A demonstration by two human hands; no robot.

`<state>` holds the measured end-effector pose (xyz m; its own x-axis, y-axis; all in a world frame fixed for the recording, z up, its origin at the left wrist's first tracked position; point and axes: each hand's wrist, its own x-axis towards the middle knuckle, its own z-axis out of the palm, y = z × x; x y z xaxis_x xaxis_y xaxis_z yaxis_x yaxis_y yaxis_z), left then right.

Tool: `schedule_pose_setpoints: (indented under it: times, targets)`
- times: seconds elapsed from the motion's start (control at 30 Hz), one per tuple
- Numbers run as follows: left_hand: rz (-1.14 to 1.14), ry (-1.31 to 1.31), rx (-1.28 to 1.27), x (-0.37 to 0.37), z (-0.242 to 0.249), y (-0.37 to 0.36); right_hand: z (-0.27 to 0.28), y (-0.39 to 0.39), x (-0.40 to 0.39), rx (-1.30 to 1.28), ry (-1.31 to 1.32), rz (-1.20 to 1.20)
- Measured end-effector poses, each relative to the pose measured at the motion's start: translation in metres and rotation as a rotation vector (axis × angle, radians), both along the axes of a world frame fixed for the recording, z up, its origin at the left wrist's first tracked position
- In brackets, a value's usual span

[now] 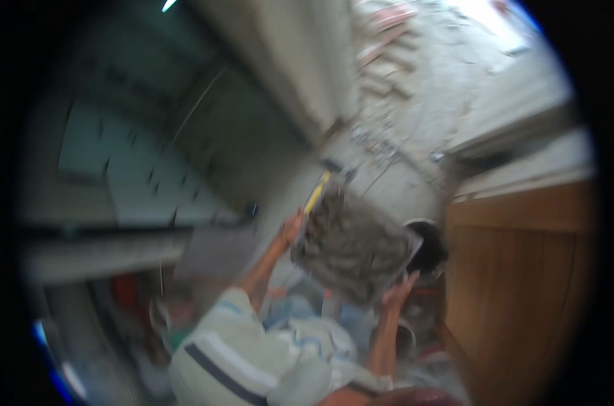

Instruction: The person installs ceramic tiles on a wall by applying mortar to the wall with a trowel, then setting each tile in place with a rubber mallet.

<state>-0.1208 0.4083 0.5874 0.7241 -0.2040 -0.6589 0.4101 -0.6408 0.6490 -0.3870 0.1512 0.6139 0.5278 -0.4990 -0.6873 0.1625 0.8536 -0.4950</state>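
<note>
Both hands hold a square slab (351,245) whose upper face is spread with lumpy grey-brown mortar. My left hand (292,229) grips its left edge, fingers wrapped at the side. At the lower right corner, my right hand (400,289) has hold of the opposite edge. A yellow-handled tool (317,193) with a dark head shows just beyond the slab's upper left corner. Beside the slab's right corner is a round black bucket (429,249), partly hidden. The picture is blurred by motion.
A wooden panel or cabinet (517,291) stands at the right. Rubble (378,145) lies on the floor ahead, with stacked bricks (388,71) farther off. A wall edge (307,61) rises at the upper middle. A grey flat piece (215,254) is at the left.
</note>
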Motion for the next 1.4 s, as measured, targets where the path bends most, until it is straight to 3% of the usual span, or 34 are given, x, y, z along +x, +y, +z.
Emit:
schedule_pose_setpoints:
  times: [0.03, 0.1, 0.13, 0.23, 0.33, 0.4, 0.43, 0.6, 0.73, 0.83, 0.87, 0.93, 1.0, 1.03, 1.1, 1.13, 1.23, 1.3, 1.33, 1.4]
  targets:
    - [0.131, 0.052, -0.147, 0.004, 0.026, 0.029, 0.017, 0.003, 0.020, 0.015, -0.008, 0.114]
    - [0.275, -0.213, -0.215, 0.006, 0.066, 0.069, 0.026, 0.004, 0.081, -0.077, 0.044, 0.302]
    - [0.328, -0.212, -0.222, 0.012, 0.069, 0.089, 0.022, 0.008, 0.109, -0.169, 0.131, 0.386]
    - [0.627, -0.246, -0.404, 0.040, 0.084, 0.164, 0.069, 0.054, 0.219, -0.260, -0.015, 0.688]
    - [0.716, -0.192, -0.450, 0.031, 0.176, 0.165, 0.138, 0.062, 0.292, -0.318, -0.099, 0.899]
    - [0.950, -0.247, -0.676, 0.066, 0.221, 0.194, 0.172, 0.101, 0.363, -0.349, -0.094, 1.031]
    - [0.857, -0.437, -0.448, 0.076, 0.169, 0.245, 0.186, 0.113, 0.391, -0.359, -0.090, 1.128]
    - [1.011, -0.484, -0.697, 0.117, 0.269, 0.252, 0.255, 0.140, 0.520, -0.409, -0.311, 1.415]
    - [1.085, -0.587, -0.614, 0.154, 0.277, 0.273, 0.263, 0.168, 0.610, -0.215, -0.472, 1.574]
    - [1.168, -0.564, -0.713, 0.199, 0.268, 0.287, 0.226, 0.188, 0.693, -0.146, -0.387, 1.619]
    - [1.215, -0.589, -0.691, 0.211, 0.248, 0.298, 0.215, 0.200, 0.720, -0.159, -0.295, 1.663]
    - [1.215, -0.612, -0.437, 0.243, 0.195, 0.325, 0.192, 0.221, 0.764, -0.135, -0.472, 1.701]
    - [1.310, -0.716, -0.352, 0.280, 0.193, 0.325, 0.190, 0.252, 0.795, -0.325, -0.237, 1.625]
    - [1.356, -0.751, -0.302, 0.295, 0.193, 0.324, 0.185, 0.265, 0.813, -0.305, -0.247, 1.658]
    - [1.360, -0.727, -0.273, 0.322, 0.218, 0.333, 0.171, 0.280, 0.851, -0.498, -0.503, 1.733]
    - [1.349, -0.691, -0.269, 0.325, 0.231, 0.331, 0.165, 0.288, 0.866, -0.481, -0.484, 1.786]
    - [1.409, -0.718, -0.104, 0.346, 0.262, 0.342, 0.180, 0.326, 0.924, 0.771, -0.442, 1.622]
    - [1.460, -0.775, -0.079, 0.362, 0.279, 0.350, 0.203, 0.360, 0.951, 1.546, -0.301, 1.280]
    - [1.488, -0.820, -0.078, 0.371, 0.283, 0.360, 0.217, 0.381, 0.964, 1.559, -0.278, 1.301]
    - [1.501, -0.821, -0.003, 0.382, 0.288, 0.376, 0.257, 0.421, 0.974, 0.164, -0.501, 1.797]
